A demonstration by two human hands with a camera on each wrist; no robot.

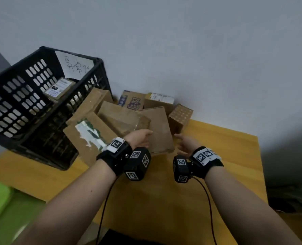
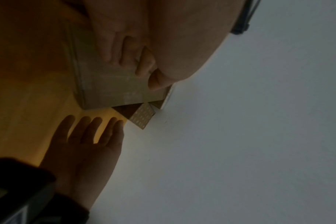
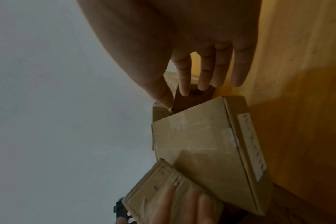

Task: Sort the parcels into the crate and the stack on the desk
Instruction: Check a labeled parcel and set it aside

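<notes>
Looking down through the head camera, I am seeing a heap of brown cardboard parcels lying on a yellow wooden desk (image 1: pixel 226 156) against a pale wall. A flat rectangular parcel (image 1: pixel 160 128), smooth and partly taped, is tilting toward me at the near edge of the heap. My left hand (image 1: pixel 140 138) is resting on its left edge with straight fingers (image 2: pixel 125 50) lying flat on the cardboard, gripping nothing that I can make out. My right hand (image 1: pixel 186 143) is hovering just right of the same parcel, fingers (image 3: pixel 205 68) spread wide and straight, holding nothing and apparently not touching it. A small cube-shaped box (image 1: pixel 180 115) with a dotted pattern is standing just beyond that hand, near the wall. At the far left a black plastic crate (image 1: pixel 14 110) with slotted walls is sitting on the desk, one labelled parcel (image 1: pixel 59 89) lying inside it and a handwritten paper sign (image 1: pixel 76 66) hanging on its inner wall. Another flat parcel with torn white and green tape (image 1: pixel 90 133) is lying between the crate and my left wrist.
</notes>
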